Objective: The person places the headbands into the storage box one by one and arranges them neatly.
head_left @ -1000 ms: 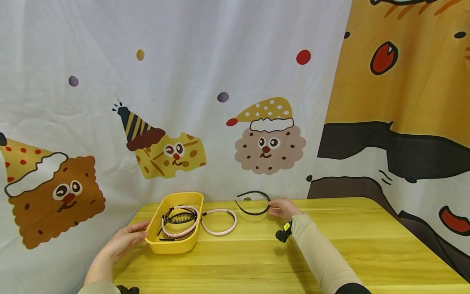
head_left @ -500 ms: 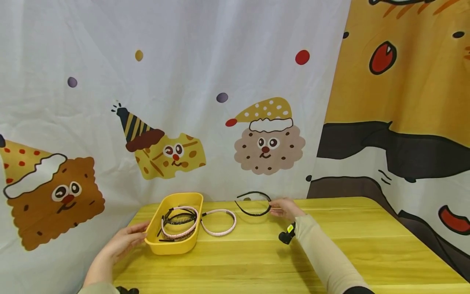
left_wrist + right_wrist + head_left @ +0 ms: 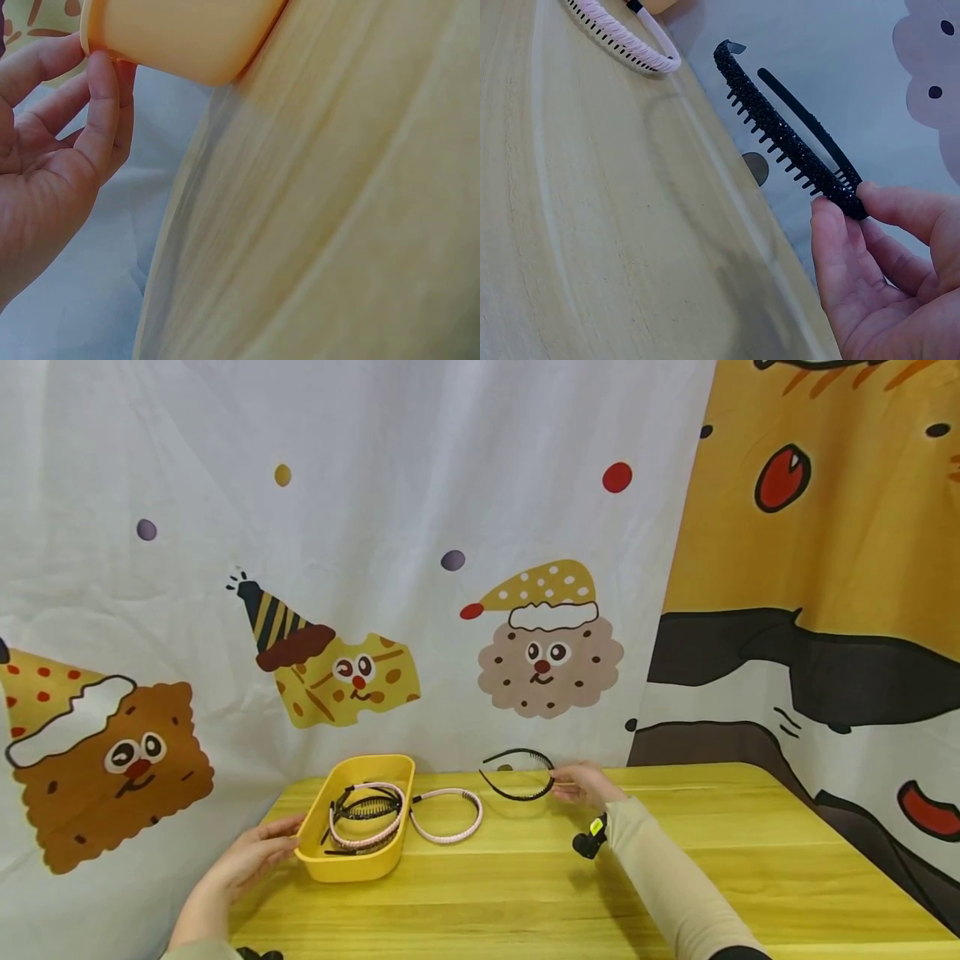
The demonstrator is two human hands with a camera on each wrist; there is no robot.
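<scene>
My right hand (image 3: 581, 783) pinches a black toothed headband (image 3: 528, 797) by its curved middle, raised above the back of the table. The right wrist view shows thumb and fingers on this glittery headband (image 3: 780, 139), its two ends pointing away from the hand. At the left, my left hand (image 3: 258, 853) holds the near left corner of a yellow basket (image 3: 352, 868); in the left wrist view, thumb and fingers pinch the basket's rim (image 3: 91, 26). Inside the basket lie a pink headband (image 3: 401, 810) and several dark ones, partly overlapping.
A second pink headband (image 3: 450, 839) lies on the wooden table (image 3: 487, 902), just right of the basket. A white curtain (image 3: 375, 485) with printed cartoon figures hangs directly behind the table's back edge.
The right forearm and wrist camera have shifted slightly right. The black headband stays raised in the right hand, and the left hand keeps its place at the basket.
</scene>
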